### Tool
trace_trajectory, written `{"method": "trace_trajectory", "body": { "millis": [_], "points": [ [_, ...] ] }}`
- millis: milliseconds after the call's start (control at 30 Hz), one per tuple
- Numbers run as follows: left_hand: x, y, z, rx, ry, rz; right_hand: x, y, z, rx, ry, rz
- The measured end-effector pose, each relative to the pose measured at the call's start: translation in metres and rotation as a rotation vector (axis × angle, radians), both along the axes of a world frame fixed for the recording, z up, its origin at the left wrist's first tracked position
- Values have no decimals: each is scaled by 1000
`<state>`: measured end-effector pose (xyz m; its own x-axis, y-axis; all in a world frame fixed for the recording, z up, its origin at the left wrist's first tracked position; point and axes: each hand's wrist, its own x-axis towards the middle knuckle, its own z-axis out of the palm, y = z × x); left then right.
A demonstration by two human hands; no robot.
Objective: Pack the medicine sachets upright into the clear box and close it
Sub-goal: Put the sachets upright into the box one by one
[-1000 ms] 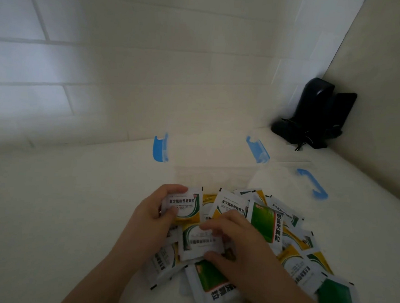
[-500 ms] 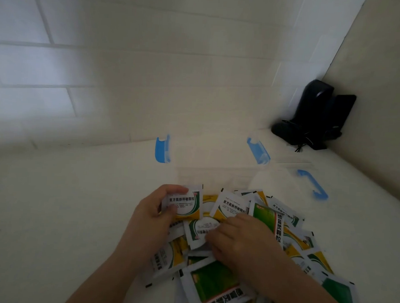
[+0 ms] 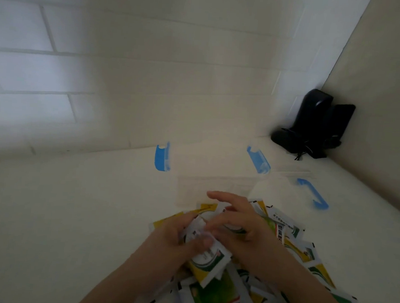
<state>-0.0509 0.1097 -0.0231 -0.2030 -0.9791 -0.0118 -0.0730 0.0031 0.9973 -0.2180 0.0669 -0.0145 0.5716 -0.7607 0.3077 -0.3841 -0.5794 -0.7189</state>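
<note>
Gathering was under way: the left hand (image 3: 177, 239) gripped a small bunch of sachets (image 3: 208, 252), the right hand (image 3: 239, 221) steadying it with loosely spread fingers. The clear box (image 3: 213, 187) stood open just beyond the pile; next, the bunch needed standing upright inside.

Counts on the white surface

Two hands (image 3: 212, 236); one clear box (image 3: 215, 187) with two blue clips (image 3: 162, 157); one lid (image 3: 285, 191) centre right; one black device (image 3: 313, 125) upper right; sachets (image 3: 290, 229) overlap, uncountable.
</note>
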Motion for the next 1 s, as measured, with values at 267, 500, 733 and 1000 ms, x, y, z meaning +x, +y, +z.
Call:
{"method": "trace_trajectory", "body": {
  "millis": [267,500,733,1000],
  "points": [
    [6,-9,-12,-45,-69,369,-18,-10,-3,-69,563,-310],
    [8,-9,-19,-38,-166,352,-18,-8,3,73,129,-302],
    [-3,-6,-16,-98,-86,265,-8,3,23,231,-58,-160],
    [-5,-6,-16,-285,-257,223,7,10,-8,-351,338,-111]
  ]
}}
